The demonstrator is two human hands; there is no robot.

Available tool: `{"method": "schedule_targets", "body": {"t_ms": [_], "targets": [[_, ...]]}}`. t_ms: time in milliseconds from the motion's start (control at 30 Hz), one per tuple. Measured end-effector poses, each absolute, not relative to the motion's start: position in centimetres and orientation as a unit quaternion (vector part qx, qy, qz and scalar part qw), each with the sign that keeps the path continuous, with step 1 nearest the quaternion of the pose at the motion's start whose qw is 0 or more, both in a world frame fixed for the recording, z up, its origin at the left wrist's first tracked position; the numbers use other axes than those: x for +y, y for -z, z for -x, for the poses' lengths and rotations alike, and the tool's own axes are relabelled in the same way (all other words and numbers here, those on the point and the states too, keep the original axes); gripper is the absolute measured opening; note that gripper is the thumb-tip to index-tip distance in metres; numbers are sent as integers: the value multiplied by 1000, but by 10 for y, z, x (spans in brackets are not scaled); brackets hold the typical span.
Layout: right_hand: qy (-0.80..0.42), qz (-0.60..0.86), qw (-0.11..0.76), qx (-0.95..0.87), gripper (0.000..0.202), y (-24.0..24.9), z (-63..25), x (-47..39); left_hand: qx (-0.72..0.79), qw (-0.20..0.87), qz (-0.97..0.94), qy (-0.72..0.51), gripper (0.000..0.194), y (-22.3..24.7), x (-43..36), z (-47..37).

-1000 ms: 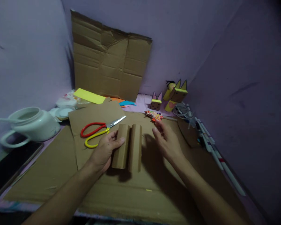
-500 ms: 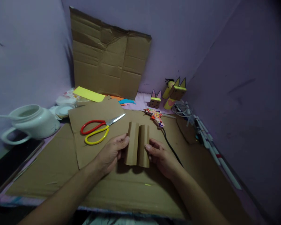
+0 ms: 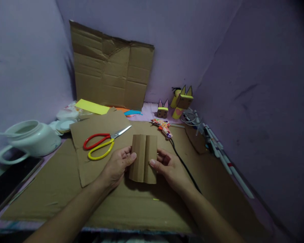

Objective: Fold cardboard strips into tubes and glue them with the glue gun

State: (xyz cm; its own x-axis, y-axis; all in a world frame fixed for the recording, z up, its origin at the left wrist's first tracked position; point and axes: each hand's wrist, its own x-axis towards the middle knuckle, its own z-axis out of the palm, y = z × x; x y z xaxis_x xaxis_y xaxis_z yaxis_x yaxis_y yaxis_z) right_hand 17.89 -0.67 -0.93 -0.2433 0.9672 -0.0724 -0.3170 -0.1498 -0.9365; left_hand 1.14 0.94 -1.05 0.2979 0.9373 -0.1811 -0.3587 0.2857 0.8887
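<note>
My left hand pinches the outer edge of a bent brown cardboard strip, thumb on its front. A second cardboard strip stands right beside it, and my right hand grips that one by its outer edge. The two strips meet along an upright seam; whether they are joined there I cannot tell. Left of my hands, scissors with one red and one yellow handle lie partly open on a cardboard sheet. Beyond the strips rests a flower-patterned glue gun with a black cord.
A white pot stands at the left, near a dark flat device. Behind are yellow paper, a leaning cardboard panel and paper animal figures. White sticks line the right side.
The two strips have come together, closing the dark gap between them, and have flattened to face me more. The whole view has shifted slightly.
</note>
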Motion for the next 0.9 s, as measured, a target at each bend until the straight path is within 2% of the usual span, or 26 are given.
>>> {"method": "schedule_targets", "body": {"t_ms": [367,467,567,667,900], "targets": [[-638,387,511,-426,45,19,-179,-4,399,646,-442,-477,43,16,7,-11],[-618,387,534,-428,46,21,-178,-3,381,640,-470,-473,49,11,4,-13],[-607,383,543,-435,46,21,-177,-3,396,580,-536,-469,57,11,3,-14],[-607,383,540,-439,43,20,-178,-4,421,528,-567,-471,51,14,3,-14],[-609,367,538,-452,42,25,-175,-4,448,502,-574,-468,46,21,1,-16]]}}
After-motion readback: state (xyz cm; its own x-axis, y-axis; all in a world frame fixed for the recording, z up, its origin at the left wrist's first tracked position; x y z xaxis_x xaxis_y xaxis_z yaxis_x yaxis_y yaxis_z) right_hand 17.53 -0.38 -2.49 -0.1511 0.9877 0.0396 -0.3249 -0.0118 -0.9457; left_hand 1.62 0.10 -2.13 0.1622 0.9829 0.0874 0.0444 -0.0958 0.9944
